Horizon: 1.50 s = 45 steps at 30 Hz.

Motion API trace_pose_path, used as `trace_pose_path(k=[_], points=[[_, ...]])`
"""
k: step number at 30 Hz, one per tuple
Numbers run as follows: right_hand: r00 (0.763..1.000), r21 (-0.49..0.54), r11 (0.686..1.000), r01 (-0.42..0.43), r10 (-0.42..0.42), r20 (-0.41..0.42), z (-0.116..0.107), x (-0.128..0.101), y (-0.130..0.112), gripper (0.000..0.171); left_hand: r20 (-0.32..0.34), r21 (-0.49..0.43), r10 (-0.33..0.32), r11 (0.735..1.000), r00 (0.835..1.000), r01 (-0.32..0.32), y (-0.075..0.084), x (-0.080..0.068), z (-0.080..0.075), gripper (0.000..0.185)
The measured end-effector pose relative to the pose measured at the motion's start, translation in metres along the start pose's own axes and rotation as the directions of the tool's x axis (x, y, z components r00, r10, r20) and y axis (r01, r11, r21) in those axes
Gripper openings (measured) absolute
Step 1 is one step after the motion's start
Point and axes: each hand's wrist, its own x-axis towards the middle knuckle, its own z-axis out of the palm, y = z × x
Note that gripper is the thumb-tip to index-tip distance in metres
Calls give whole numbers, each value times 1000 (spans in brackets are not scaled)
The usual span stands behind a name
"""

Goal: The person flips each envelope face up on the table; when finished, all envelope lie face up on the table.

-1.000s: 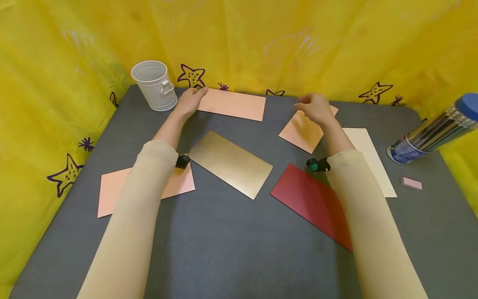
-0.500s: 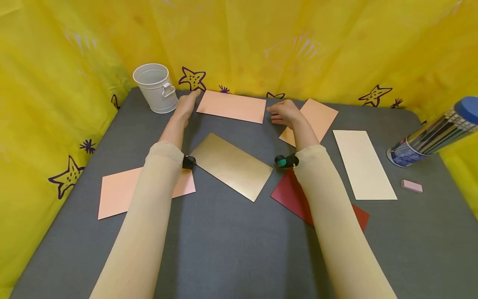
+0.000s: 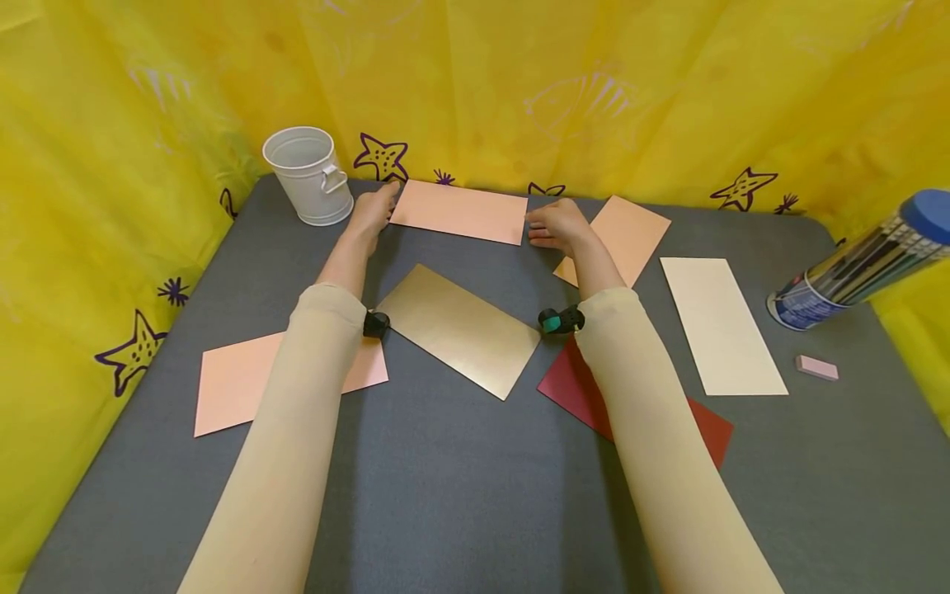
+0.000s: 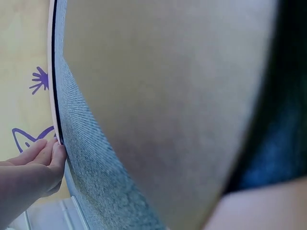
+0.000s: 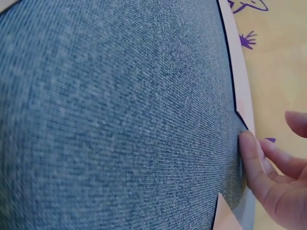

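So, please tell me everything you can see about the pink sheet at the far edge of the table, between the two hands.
The pink sheet is a plain, pale salmon rectangle, apparently paper or thin card, lying flat with its long side along the far edge of the grey table. The left hand touches its left end, and the right hand its right end. It overlaps no other sheet.

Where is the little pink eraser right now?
In the head view, the pink eraser lies at the table's right side, beside the cream card, below the tilted pencil tube.
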Motion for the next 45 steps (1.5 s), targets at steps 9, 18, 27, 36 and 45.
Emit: trace_pose_path(k=[9, 18, 27, 36, 45], points=[[999, 65, 997, -41, 42, -22, -1, 2, 0, 44, 45, -45, -50, 998, 998, 52, 6, -2, 3, 62], [998, 22, 1000, -7, 8, -58, 0, 1, 0, 51, -20, -31, -59, 998, 998, 58, 4, 1, 4, 52], [994, 32, 999, 21, -17, -112, -6, 2, 4, 50, -22, -41, 54, 998, 998, -55, 0, -3, 3, 47], [995, 158, 987, 30, -15, -99, -15, 3, 3, 18, 0, -33, 58, 998, 998, -58, 4, -4, -3, 45], [996, 235, 970, 67, -50, -80, -22, 1, 1, 4, 7, -68, 60, 996, 998, -59, 5, -4, -10, 38]])
